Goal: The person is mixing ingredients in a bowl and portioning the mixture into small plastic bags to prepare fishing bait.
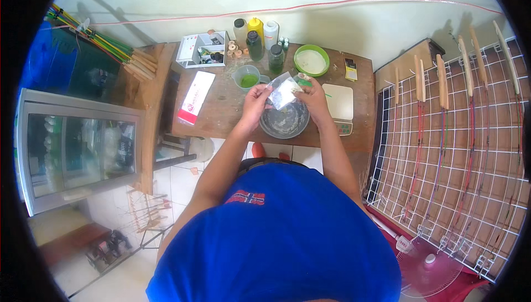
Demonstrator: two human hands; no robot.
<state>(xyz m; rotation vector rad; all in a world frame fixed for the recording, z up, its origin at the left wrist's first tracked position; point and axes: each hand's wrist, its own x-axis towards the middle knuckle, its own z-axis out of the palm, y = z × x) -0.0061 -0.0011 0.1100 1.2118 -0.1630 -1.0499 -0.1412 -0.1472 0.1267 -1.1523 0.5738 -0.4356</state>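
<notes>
Between both hands is a small clear plastic bag of white powder [284,93], held above a grey bowl [286,130]. My left hand [255,102] pinches its left side, and my right hand [314,98] grips the right side. A small green item [304,81] shows at the right fingers; whether it is held or lies behind them is unclear. Pale residue coats the inside of the bowl. Just beyond my left hand stands a translucent measuring jug [246,72] with green contents. A digital scale [338,102] lies to the right of my right hand.
A green bowl of pale powder [311,60], dark-capped jars [254,45], a yellow squeeze bottle [256,26] and a white organizer box [202,49] line the wooden table's [232,111] back. A white-and-red packet [196,98] lies left. A wire rack [452,148] stands right, a glass-fronted cabinet [81,148] left.
</notes>
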